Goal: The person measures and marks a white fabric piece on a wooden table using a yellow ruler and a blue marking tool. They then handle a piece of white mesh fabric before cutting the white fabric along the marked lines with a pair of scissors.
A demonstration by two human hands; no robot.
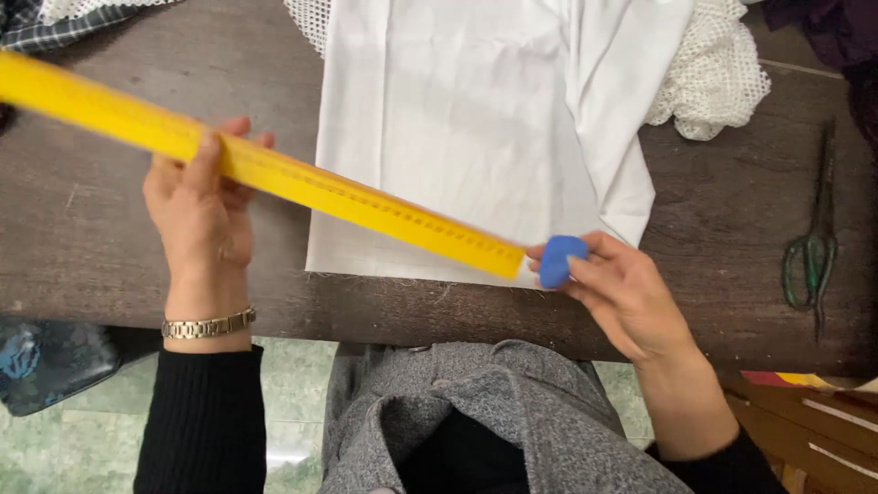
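Note:
A long yellow ruler runs slantwise from the upper left down to the lower middle, lifted above the dark wooden table. My left hand grips it near its middle, thumb on top. My right hand pinches a small blue piece of chalk and touches the ruler's near end. Under the ruler lies folded white cloth, its raw hem close to the table's front edge.
Green-handled scissors lie at the right of the table. White netted fabric is bunched behind the cloth. A checked fabric sits at the top left. Dark fabric lies at the top right corner.

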